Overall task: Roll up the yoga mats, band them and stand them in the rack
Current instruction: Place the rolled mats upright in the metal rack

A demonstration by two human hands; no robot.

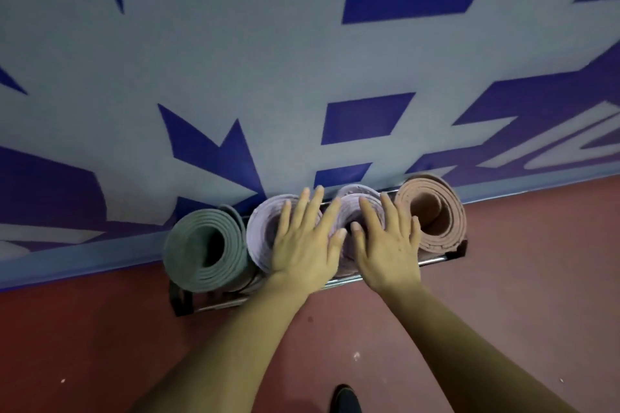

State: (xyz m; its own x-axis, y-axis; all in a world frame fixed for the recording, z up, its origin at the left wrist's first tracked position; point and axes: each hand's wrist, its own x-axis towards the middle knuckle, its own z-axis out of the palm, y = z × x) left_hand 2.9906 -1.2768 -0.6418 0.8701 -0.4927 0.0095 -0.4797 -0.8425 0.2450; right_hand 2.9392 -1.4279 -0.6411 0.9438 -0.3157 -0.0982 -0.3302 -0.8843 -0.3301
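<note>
Lilac foam under both your palms: left hand lies flat, fingers straight and spread, on the left lilac mat. Right hand lies flat likewise on the right lilac mat; neither grips anything. Both mats stand upright at frame centre in the metal rack, with the green mat at its left end and the pink mat at its right. Rack sits on red floor against the blue-patterned wall.
</note>
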